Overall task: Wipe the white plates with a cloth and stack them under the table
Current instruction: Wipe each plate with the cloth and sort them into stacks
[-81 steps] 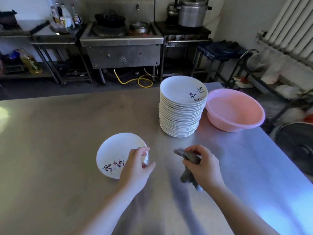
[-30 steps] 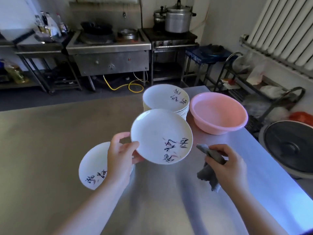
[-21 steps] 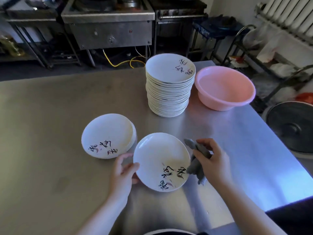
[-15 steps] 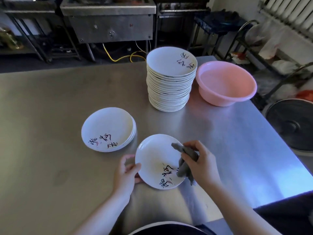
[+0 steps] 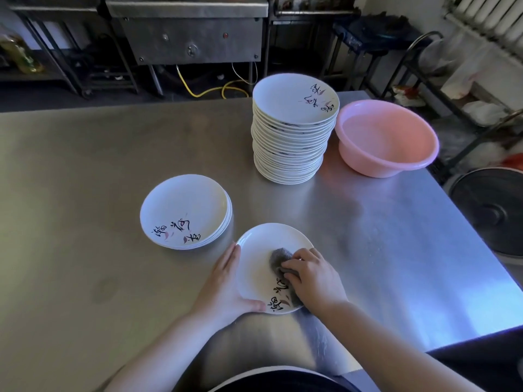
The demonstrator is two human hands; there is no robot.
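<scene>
Right hand [image 5: 312, 281] is curled round a grey crumpled cloth [image 5: 280, 260] & presses it on a round white plate with black writing [image 5: 256, 261], near the front edge of the shiny metal table [image 5: 85, 179]. Left hand [image 5: 223, 290] holds that plate's left rim, thumb on top. Just left sits a short pile of white plates [image 5: 185, 212]. Behind is a tall stack of white plates [image 5: 293, 128], w/ a pink plastic bowl [image 5: 386, 137] beside it.
</scene>
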